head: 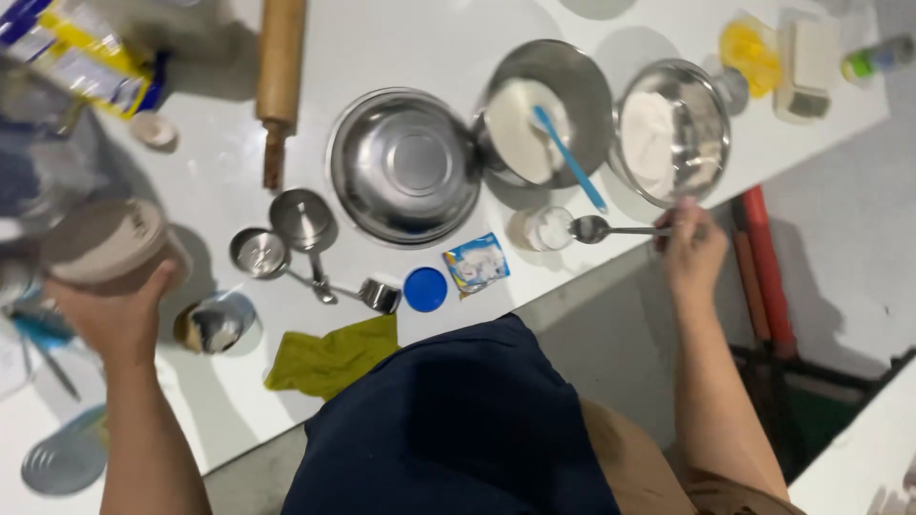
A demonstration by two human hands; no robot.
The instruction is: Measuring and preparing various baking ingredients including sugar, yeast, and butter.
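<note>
We stand at a white table (382, 38) with everything laid in an arc within arm's reach. Largest in front of us is an empty steel bowl (405, 164), set centrally. Beside it, to our right, a second bowl (549, 105) sits tilted against the first one's rim, so its white powder pools low, with a blue spatula (571, 157) lying in it. Further right, a third bowl (673, 129) also holds white powder.

Our left hand (114, 319) is wrapped round a tub (107, 243) with a pale lid, fingers clamped on its side, lifted just off the table at our far left. Our right hand (692, 250) pinches the handle end of a metal spoon (611, 230), fingers closed on it; the spoon's scoop hangs beside a small open jar (550, 229) at the table edge, level so nothing would spill.

Near the edge lie measuring cups (286, 238) on a ring, a yellow-green cloth (329, 358), a blue lid (425, 289), probably off the jar, and a small packet (476, 262). A rolling pin (280, 67) lies farther back.
</note>
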